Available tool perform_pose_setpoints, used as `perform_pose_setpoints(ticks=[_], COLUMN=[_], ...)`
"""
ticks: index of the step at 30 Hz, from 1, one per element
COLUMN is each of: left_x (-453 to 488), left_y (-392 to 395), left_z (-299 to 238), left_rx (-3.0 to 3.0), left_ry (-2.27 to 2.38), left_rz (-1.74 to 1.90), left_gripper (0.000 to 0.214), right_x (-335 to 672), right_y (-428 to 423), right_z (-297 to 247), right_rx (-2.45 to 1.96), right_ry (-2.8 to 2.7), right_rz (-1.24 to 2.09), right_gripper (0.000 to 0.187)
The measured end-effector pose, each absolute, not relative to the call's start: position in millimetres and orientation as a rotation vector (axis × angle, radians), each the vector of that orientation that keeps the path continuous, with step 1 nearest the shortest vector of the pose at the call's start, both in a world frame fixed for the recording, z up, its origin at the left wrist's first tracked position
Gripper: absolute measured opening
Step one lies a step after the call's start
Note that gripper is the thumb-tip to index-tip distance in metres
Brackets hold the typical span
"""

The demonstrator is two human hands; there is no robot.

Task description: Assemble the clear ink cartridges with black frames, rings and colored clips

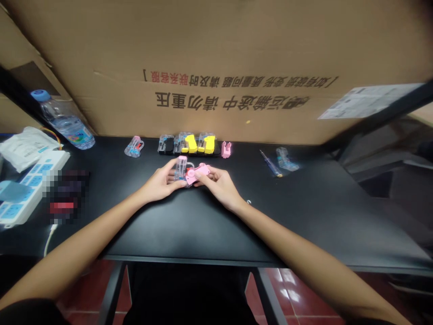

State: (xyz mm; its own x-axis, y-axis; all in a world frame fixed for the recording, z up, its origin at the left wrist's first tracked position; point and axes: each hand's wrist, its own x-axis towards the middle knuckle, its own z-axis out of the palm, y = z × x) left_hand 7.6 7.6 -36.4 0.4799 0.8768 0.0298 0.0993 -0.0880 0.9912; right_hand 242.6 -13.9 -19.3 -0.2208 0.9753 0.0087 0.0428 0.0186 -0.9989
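Over the middle of the black table, my left hand (pixel 160 183) is closed on the clear plastic body of a small toy gun (pixel 181 167) with a pink end and a red bit near its middle. From the other side, my right hand (pixel 221 186) pinches a pink plastic piece (pixel 204 169) against that body. Whether the pink piece is fixed to the clear part, I cannot tell. Just behind my hands, black and yellow toy guns (pixel 190 143) stand in a row. A small pink part (pixel 226 149) lies at the row's right end, and another clear toy gun (pixel 134 146) sits to the left.
A screwdriver (pixel 271 164) and a clear plastic packet (pixel 287 159) lie at the right. At the left are a water bottle (pixel 72 126), a white bag (pixel 27 148) and a power strip (pixel 50 159). A cardboard wall (pixel 216 45) closes off the back. A small white bit (pixel 249 202) lies beside my right wrist.
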Motion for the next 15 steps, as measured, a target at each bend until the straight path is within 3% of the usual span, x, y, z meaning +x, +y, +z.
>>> perform_pose_setpoints(ticks=[15], left_x=[7.3], left_y=[6.3], left_z=[-32.7], left_rx=[1.572], left_ry=[0.877], left_rz=[0.801], left_gripper=[0.076], right_x=[240.3], right_y=[-14.6], right_z=[-17.2], right_rx=[-1.111], right_ry=[-1.443], right_rz=[1.305], right_gripper=[0.044])
